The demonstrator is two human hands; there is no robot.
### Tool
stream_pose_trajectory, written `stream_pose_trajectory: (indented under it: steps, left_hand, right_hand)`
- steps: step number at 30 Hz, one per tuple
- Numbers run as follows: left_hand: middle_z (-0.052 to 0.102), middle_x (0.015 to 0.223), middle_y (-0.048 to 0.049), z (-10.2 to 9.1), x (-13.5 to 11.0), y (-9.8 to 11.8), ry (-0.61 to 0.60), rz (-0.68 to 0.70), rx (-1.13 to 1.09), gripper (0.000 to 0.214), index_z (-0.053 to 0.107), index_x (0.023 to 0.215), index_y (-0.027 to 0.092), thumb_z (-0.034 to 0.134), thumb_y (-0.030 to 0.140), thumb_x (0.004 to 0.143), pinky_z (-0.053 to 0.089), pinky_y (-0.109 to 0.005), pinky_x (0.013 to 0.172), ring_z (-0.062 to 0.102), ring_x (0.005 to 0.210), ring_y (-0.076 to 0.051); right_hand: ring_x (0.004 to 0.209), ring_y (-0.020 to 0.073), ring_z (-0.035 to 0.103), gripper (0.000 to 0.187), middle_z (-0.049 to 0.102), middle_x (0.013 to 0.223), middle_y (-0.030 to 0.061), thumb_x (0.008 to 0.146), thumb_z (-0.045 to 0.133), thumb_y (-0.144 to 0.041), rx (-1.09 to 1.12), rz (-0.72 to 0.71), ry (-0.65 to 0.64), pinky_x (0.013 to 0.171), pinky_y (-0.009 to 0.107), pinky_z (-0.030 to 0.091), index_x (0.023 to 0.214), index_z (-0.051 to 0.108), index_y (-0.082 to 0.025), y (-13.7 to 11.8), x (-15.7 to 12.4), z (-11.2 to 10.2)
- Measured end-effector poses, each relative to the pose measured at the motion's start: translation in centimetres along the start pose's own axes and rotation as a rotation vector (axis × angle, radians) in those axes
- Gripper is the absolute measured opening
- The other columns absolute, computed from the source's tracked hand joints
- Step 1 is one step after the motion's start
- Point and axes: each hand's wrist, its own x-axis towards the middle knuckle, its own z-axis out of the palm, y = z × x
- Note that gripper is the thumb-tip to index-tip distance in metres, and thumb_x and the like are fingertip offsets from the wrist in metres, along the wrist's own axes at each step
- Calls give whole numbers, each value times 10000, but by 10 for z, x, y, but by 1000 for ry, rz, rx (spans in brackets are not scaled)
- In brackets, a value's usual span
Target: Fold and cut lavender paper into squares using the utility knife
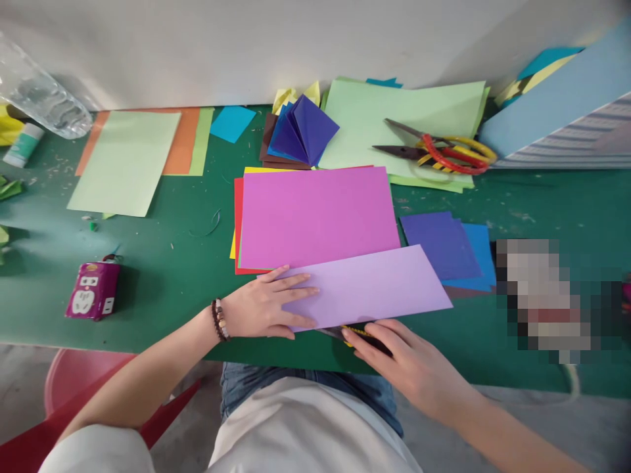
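Observation:
My left hand lies flat on a lilac paper sheet, fingers spread near its left end. That sheet overlaps the lower edge of a pink paper sheet, with red and yellow sheets showing beneath. My right hand is at the sheet's lower edge, its fingers closed on a yellow-and-black tool, partly hidden under the paper. The tool's exact kind is hidden. A beaded bracelet circles my left wrist.
A green work mat holds a folded blue paper fan, red-handled scissors on pale green paper, blue squares, a purple box, a plastic bottle and a glue stick. A pixelated patch covers the right.

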Motion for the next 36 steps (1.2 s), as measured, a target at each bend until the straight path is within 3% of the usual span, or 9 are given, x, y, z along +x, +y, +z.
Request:
stream_pose_trajectory:
  steps: [5, 13, 20, 30, 36]
  left_hand:
    - [408, 1495, -30, 1, -1, -1, -4, 0, 16, 350, 590, 1243, 388, 522, 477, 912, 141, -511, 1181, 246, 1435, -254]
    - [419, 1487, -27, 3, -1, -2, 17, 16, 31, 356, 595, 1238, 389, 553, 476, 895, 153, -521, 1175, 268, 1427, -269]
    - [423, 1483, -53, 5, -1, -3, 22, 36, 52, 357, 599, 1235, 379, 533, 490, 902, 159, -532, 1169, 270, 1424, -286]
    - [525, 1397, -69, 10, -8, 9, 87, 72, 152, 341, 569, 1266, 350, 522, 416, 935, 188, -497, 1172, 352, 1388, -242]
    - [505, 1418, -64, 14, 14, 19, 75, 77, 192, 316, 578, 1255, 336, 496, 259, 960, 267, -469, 1150, 358, 1386, -241]
  right_hand:
    - [919, 192, 581, 426, 623, 959, 71, 914, 478, -142, 37, -29, -53, 861, 331, 520, 1336, 518, -194, 3, -1, -2]
    - [871, 180, 577, 403, 613, 925, 72, 924, 449, -147, 88, -39, -15, 813, 307, 521, 1318, 532, -166, 4, 4, -6]
    - [904, 193, 567, 410, 617, 944, 82, 922, 390, -116, 81, -68, -54, 812, 316, 524, 1294, 552, -167, 9, 0, -10]
    - [903, 185, 585, 421, 630, 932, 61, 898, 519, -136, 41, -17, 7, 844, 330, 531, 1315, 533, -194, 2, -15, -3]
    - [874, 188, 602, 389, 641, 912, 53, 877, 570, -140, -43, 39, 27, 831, 349, 542, 1258, 587, -213, 7, -36, -6]
